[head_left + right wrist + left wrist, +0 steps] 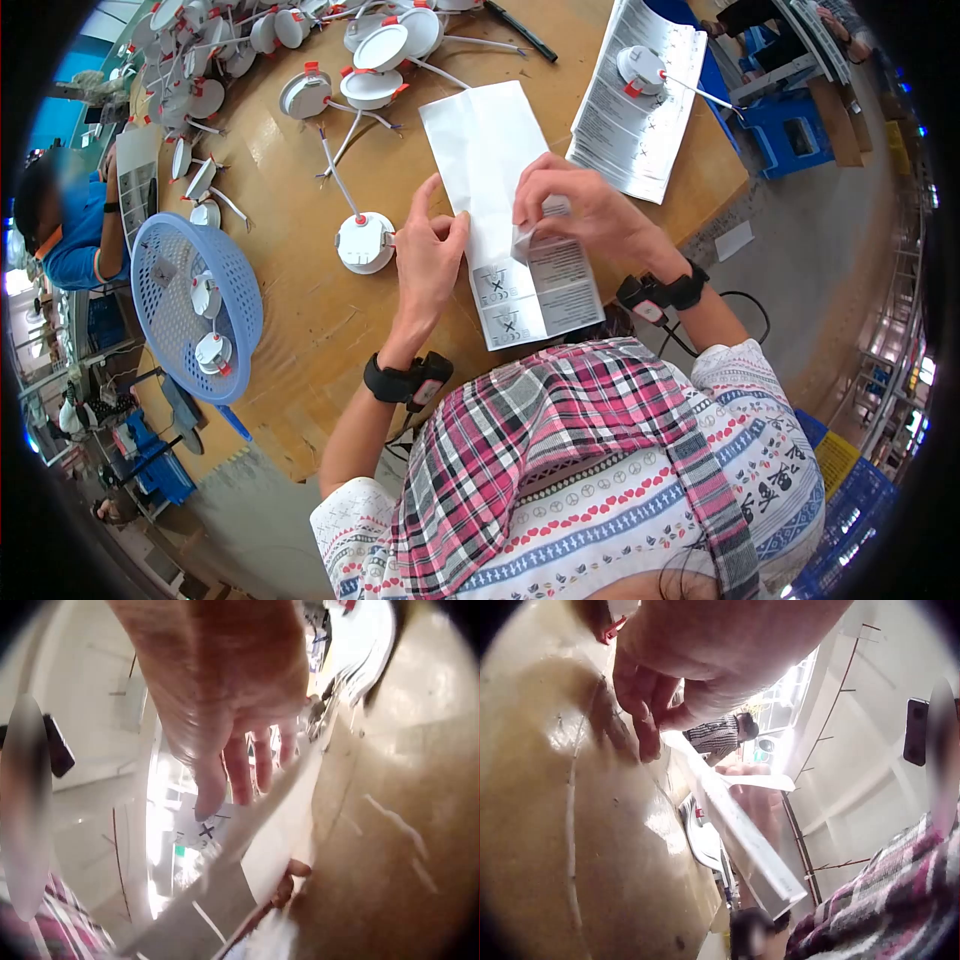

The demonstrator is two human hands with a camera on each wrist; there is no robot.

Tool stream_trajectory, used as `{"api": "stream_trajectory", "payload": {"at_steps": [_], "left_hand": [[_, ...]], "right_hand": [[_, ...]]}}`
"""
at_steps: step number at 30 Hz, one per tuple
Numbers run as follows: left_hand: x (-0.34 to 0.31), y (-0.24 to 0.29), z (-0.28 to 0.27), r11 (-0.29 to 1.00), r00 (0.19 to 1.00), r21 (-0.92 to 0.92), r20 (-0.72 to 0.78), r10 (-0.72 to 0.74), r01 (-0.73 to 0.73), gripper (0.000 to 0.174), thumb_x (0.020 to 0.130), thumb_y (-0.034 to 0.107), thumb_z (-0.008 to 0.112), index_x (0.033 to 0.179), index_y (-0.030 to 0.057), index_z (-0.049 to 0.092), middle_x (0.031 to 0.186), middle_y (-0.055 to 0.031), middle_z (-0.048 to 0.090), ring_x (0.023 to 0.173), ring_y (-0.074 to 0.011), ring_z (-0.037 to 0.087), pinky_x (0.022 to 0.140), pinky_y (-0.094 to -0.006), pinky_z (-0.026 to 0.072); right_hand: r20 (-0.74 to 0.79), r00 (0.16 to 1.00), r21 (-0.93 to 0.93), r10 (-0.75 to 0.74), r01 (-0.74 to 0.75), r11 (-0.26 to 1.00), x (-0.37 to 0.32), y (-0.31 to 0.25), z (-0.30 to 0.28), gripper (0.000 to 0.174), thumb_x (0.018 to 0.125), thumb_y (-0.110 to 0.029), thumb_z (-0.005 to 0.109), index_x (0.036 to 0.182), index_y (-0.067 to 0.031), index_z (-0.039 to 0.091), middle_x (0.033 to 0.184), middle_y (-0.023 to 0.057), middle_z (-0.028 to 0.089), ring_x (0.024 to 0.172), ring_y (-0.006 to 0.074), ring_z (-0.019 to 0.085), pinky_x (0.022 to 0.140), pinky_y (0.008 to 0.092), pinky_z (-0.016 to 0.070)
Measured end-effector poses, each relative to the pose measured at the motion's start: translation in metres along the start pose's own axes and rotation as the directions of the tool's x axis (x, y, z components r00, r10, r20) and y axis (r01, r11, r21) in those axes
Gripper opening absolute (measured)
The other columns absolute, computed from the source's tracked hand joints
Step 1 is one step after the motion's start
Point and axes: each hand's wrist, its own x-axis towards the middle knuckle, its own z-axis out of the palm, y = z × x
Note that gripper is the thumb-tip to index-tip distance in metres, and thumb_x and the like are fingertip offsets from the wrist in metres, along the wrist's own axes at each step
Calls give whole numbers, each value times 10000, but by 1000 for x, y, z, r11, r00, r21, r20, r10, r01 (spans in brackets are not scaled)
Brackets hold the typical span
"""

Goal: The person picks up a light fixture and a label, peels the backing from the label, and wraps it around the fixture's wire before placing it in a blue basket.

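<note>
A creased instruction sheet [490, 140], white with printed text and crossed-bin symbols at its near end, lies in front of me at the table's edge. My left hand [430, 255] holds the sheet's left edge at the thumb, its index finger pointing away from me. With thumb and fingertips, my right hand [585, 205] pinches a raised flap of the sheet's right side. In the right wrist view the lifted flap [199, 829] shows a printed cross beside the thumb. Just left of my left hand is a round white downlight [365, 243] with its cable pointing away.
Many white downlights [380, 48] with red clips pile up at the back left. A blue plastic basket [245, 310] at left holds several. A stack of printed sheets [640, 130] lies at right with a downlight [640, 70] on top. A black pen [520, 30] lies behind. Another person [85, 220] sits at left.
</note>
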Motion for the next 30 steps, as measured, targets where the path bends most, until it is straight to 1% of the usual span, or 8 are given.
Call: {"api": "stream_trajectory", "payload": {"at_steps": [5, 9, 14, 17, 21, 23, 28, 30], "left_hand": [[0, -12, 11, 992, 991, 91, -98, 91, -82, 556, 827, 94, 567, 1317, -39, 341, 598, -61, 614, 494, -89, 515, 478, -239, 414], [-3, -7, 18, 951, 989, 282, -39, 143, -126, 553, 829, 124, 566, 1309, -42, 348, 564, -86, 597, 458, -143, 524, 470, -282, 419], [-17, 14, 16, 808, 981, 562, 46, 187, -180, 715, 748, 397, 688, 1254, -30, 416, 561, -49, 525, 526, -182, 544, 518, -315, 440], [-12, 15, 4, 907, 925, 219, -38, 377, -361, 661, 750, 387, 703, 1208, -13, 445, 668, -11, 526, 633, -134, 542, 606, -255, 436], [-21, 33, -4, 931, 957, -221, -31, 290, -289, 445, 799, 294, 684, 1077, -11, 517, 775, 0, 553, 723, -100, 529, 701, -229, 420], [-25, 36, -8, 914, 978, -357, 12, 209, -191, 360, 808, 242, 680, 1007, -27, 547, 768, -11, 573, 713, -105, 542, 712, -240, 437], [-34, 37, -25, 839, 992, -530, -58, 115, -128, 213, 852, 147, 623, 992, -6, 573, 870, -21, 613, 799, -71, 556, 755, -231, 441], [-37, 39, -27, 777, 990, -614, -92, 104, -139, 213, 849, 134, 625, 999, -9, 573, 879, -27, 624, 798, -66, 566, 739, -227, 451]], "right_hand": [[-162, 983, 551, -81, 158, 819, -16, 15, -41, 145, 866, -189, 595, 879, -64, 521, 856, 42, 592, 861, 147, 543, 823, 288, 425], [-482, 873, 511, -71, 346, 787, -21, 24, -86, 139, 898, -211, 556, 887, -78, 519, 804, 44, 578, 863, 160, 547, 922, 351, 397], [-431, 902, 251, 35, 82, 965, -7, 8, -93, 81, 883, -135, 580, 887, -63, 544, 795, 7, 564, 816, 85, 537, 808, 250, 423], [-323, 946, 86, 24, 4, 996, 16, -14, -61, 76, 821, -56, 626, 835, -26, 558, 772, -8, 563, 770, 61, 530, 716, 205, 421], [-137, 979, -202, -152, 123, 972, 41, -36, -14, 140, 759, -93, 665, 814, -13, 564, 770, 69, 597, 767, 183, 564, 718, 291, 438], [-24, 997, -129, -79, 75, 989, 46, -46, -1, 149, 746, -57, 678, 845, -14, 576, 784, 44, 578, 787, 175, 554, 786, 289, 417], [-257, 958, -15, -126, 126, 992, 51, -36, 10, 160, 807, -146, 648, 894, -19, 603, 831, 21, 598, 821, 127, 558, 785, 263, 431], [-74, 997, 57, 2, 2, 998, 46, -37, 3, 155, 817, -150, 643, 888, -18, 604, 845, 15, 597, 827, 104, 549, 795, 253, 430]]}}
